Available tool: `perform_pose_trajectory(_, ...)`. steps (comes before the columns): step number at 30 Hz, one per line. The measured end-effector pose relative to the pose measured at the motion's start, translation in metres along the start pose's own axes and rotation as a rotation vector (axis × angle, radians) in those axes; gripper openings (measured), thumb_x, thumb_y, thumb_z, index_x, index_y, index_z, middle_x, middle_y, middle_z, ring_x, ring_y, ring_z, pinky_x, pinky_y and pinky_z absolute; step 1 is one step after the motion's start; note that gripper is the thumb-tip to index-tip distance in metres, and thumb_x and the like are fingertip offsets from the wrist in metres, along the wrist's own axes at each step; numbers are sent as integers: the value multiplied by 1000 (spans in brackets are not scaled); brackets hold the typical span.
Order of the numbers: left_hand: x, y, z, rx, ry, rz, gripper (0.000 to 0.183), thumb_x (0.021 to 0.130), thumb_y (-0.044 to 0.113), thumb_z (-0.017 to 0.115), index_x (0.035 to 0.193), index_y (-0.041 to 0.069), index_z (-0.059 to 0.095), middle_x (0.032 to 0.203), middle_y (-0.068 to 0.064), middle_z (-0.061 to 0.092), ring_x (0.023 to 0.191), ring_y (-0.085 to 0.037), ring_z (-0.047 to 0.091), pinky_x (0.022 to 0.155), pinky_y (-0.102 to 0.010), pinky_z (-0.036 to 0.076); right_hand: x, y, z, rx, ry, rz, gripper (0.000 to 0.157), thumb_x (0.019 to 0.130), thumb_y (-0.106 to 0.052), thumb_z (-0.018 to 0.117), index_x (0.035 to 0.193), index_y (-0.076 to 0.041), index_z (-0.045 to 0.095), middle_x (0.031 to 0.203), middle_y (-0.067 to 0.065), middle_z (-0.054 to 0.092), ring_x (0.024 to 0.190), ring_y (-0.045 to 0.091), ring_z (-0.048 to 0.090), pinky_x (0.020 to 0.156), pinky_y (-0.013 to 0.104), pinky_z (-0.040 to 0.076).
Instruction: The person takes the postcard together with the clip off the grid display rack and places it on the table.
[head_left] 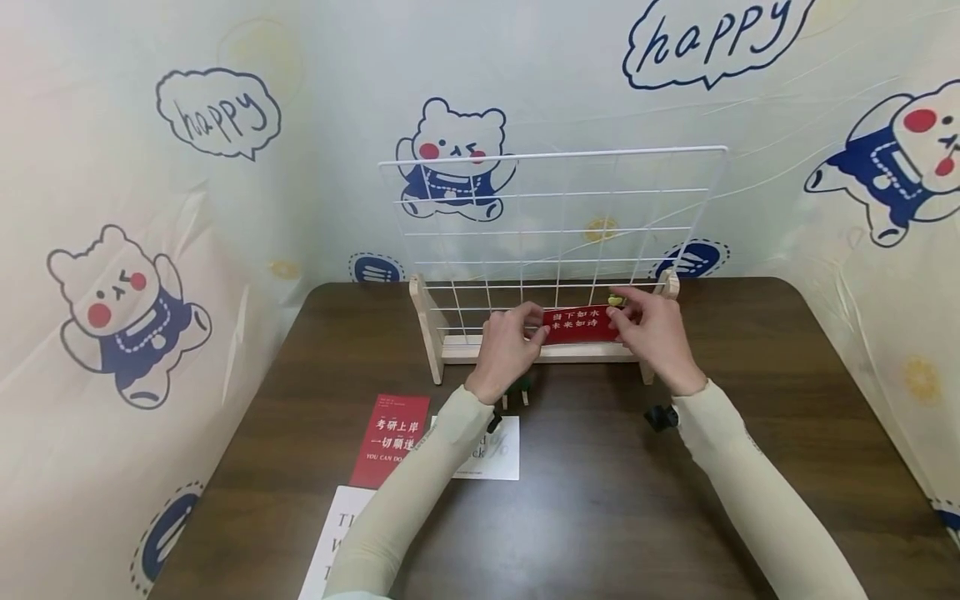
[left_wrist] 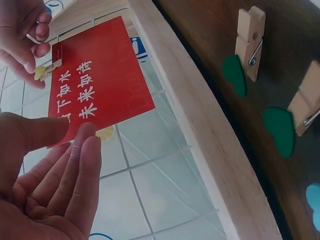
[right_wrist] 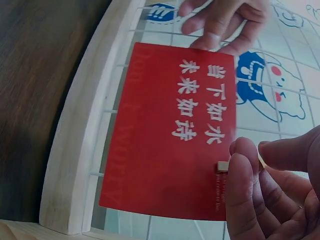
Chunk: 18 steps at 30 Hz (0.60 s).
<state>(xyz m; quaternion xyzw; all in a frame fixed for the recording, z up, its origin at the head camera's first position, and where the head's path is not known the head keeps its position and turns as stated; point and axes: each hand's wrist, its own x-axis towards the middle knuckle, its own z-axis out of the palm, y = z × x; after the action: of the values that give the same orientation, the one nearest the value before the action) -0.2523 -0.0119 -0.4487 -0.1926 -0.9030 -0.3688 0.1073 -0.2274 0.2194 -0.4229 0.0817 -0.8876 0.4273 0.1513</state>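
A red card (head_left: 573,332) with white writing is held upright against the lower part of a white wire grid rack (head_left: 555,262). My left hand (head_left: 510,350) pinches the card's left edge between thumb and fingers. At the upper right corner, my right hand (head_left: 658,335) pinches a small wooden clothespin (right_wrist: 223,166) with a yellow heart (left_wrist: 40,73) on it. The clothespin's tip overlaps the card's edge, and its other end is largely hidden behind my right fingers.
The rack stands in a pale wooden base (head_left: 468,353). Clothespins (left_wrist: 250,42) with green hearts (left_wrist: 280,132) lie on the dark table before it. Another red card (head_left: 390,440) and white cards (head_left: 504,450) (head_left: 341,521) lie front left, partly under my left arm.
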Motion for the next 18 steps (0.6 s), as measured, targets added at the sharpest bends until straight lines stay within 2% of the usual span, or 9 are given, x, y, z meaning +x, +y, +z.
perform_pose_trajectory(5, 4, -3, 3, 57, 31, 27, 16, 91, 21, 65, 102, 12, 73, 91, 0, 76, 73, -6, 69, 59, -17, 51, 3, 3, 5, -62, 55, -43, 27, 93, -10, 61, 118, -6, 68, 72, 13, 71, 45, 4, 57, 40, 21, 43)
perform_pose_trajectory(14, 9, -1, 2, 81, 23, 18, 17, 92, 20, 65, 104, 11, 74, 95, -3, 76, 77, -9, 70, 64, -20, 56, 7, 7, 7, -119, 110, -79, 18, 93, -10, 62, 107, -5, 72, 75, 12, 72, 50, 13, 60, 45, 20, 44)
perform_pose_trajectory(18, 10, -1, 1, 95, 20, 23, 17, 92, 20, 65, 103, 12, 74, 93, -2, 76, 77, -8, 69, 66, -20, 55, 8, 7, 7, -99, 124, -87, 17, 92, -8, 64, 104, -3, 73, 75, 12, 72, 49, 11, 59, 47, 15, 45)
